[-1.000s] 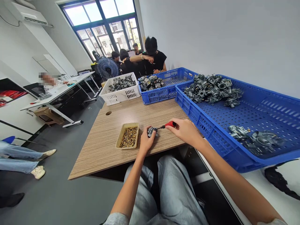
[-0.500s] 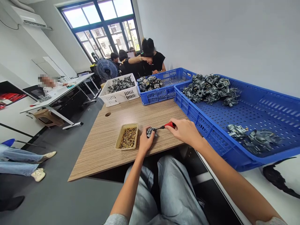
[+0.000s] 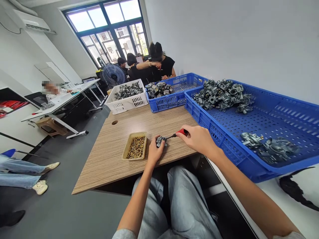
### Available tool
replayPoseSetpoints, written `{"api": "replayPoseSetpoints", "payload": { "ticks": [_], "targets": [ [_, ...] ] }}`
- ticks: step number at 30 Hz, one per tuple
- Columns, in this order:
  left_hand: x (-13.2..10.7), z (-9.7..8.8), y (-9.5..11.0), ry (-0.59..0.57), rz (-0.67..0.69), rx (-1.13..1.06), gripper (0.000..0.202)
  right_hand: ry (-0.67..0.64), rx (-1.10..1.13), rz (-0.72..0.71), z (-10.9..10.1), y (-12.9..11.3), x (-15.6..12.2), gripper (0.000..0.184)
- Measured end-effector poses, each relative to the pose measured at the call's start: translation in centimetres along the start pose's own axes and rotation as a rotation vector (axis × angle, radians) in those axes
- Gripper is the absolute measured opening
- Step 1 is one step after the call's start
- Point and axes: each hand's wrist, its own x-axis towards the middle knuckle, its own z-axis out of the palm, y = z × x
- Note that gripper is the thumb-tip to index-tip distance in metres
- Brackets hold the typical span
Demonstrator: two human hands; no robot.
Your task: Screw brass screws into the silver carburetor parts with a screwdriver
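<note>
My left hand [image 3: 155, 150] is closed around a small grey metal carburetor [image 3: 160, 141], holding it low over the table's front part. In my right hand [image 3: 198, 138] is a screwdriver with a red handle [image 3: 182, 132], gripped between thumb and fingers. Its dark shaft [image 3: 171, 135] points left, and the tip meets the carburetor's right side; the exact contact spot is too small to make out. Just left of my left hand stands a cream tray [image 3: 124, 153] filled with small brass-coloured parts [image 3: 136, 147].
On my right, a large blue crate [image 3: 259, 122] holds a heap of carburetors [image 3: 223, 94] and a few nearer ones. A second blue crate [image 3: 166, 105] and a white crate [image 3: 129, 105] stand at the wooden table's [image 3: 104, 159] far end. A person [image 3: 164, 66] sits beyond them.
My hands, the carburetor and the screwdriver stay almost in place. The person beyond the crates has shifted the raised arm and head slightly.
</note>
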Motion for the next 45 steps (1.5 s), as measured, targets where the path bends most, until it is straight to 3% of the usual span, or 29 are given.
{"api": "replayPoseSetpoints", "payload": {
  "ticks": [28, 45],
  "targets": [
    [-0.1, 0.0, -0.2, -0.020, 0.053, 0.029, 0.043, -0.004, 0.075, -0.014, 0.6, 0.0, 0.1, 0.035],
    [-0.2, 0.0, 0.0, -0.057, 0.113, 0.061, 0.043, -0.030, -0.024, -0.018, 0.7, -0.2, 0.0, 0.035]
  ]
}}
